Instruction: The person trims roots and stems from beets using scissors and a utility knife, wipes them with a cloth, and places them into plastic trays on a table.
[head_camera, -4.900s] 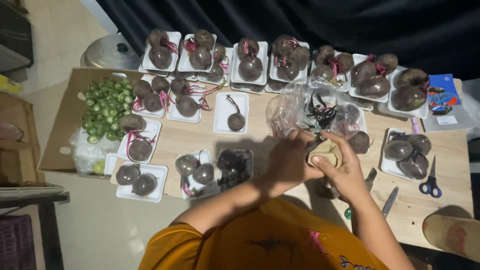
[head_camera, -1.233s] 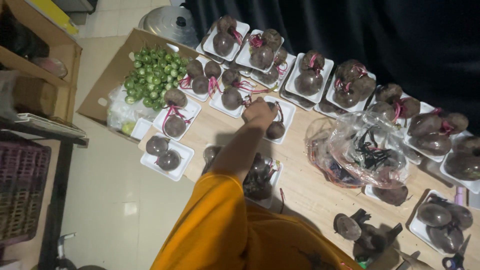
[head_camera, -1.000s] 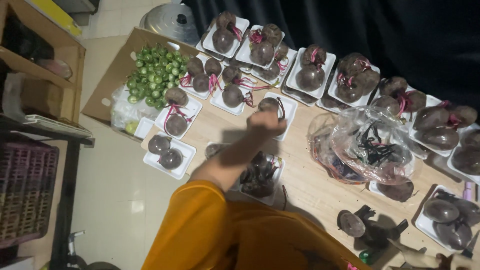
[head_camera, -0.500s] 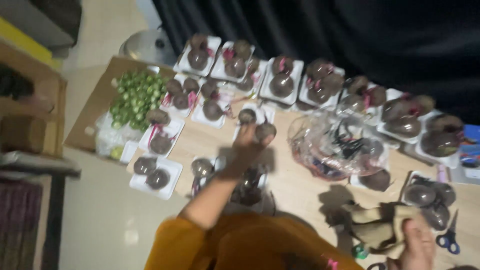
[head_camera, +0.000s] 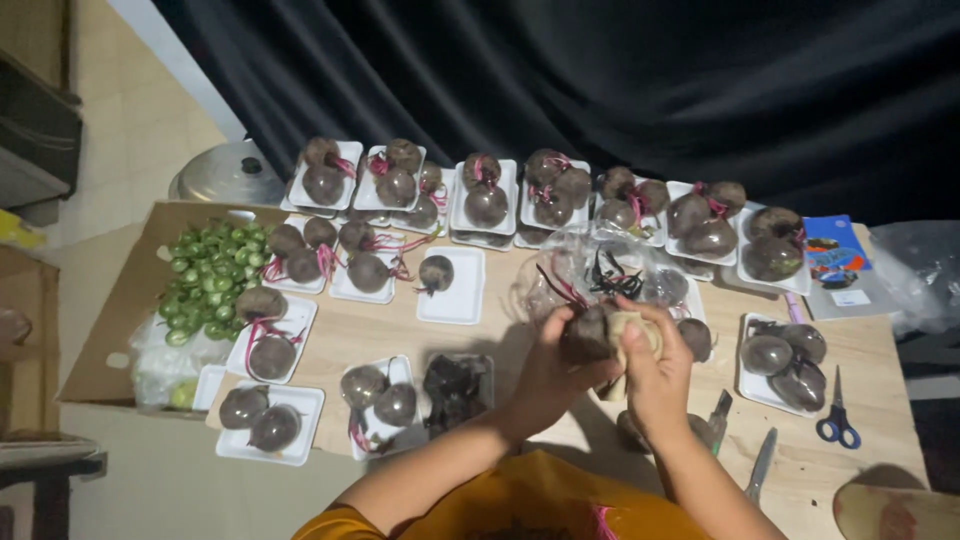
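We hold a beet (head_camera: 588, 333) over the middle of the counter (head_camera: 520, 335). Our left hand (head_camera: 553, 372) cups it from below, fingers curled around its dark body. Our right hand (head_camera: 655, 368) presses a beige cloth (head_camera: 628, 335) against the beet's right side, fingers closed on the cloth.

Just beyond our fingers lies a clear bag (head_camera: 610, 275) with dark stems inside. To the left of them sits a white tray (head_camera: 453, 285) with one small beet, and nearer us a tray of dark scraps (head_camera: 455, 385). More trays of beets line the far edge of the counter. Far left of our fingers, green fruits (head_camera: 212, 280) are piled on cardboard. To the right of our fingers lie a knife (head_camera: 760, 463) and blue scissors (head_camera: 833, 420).
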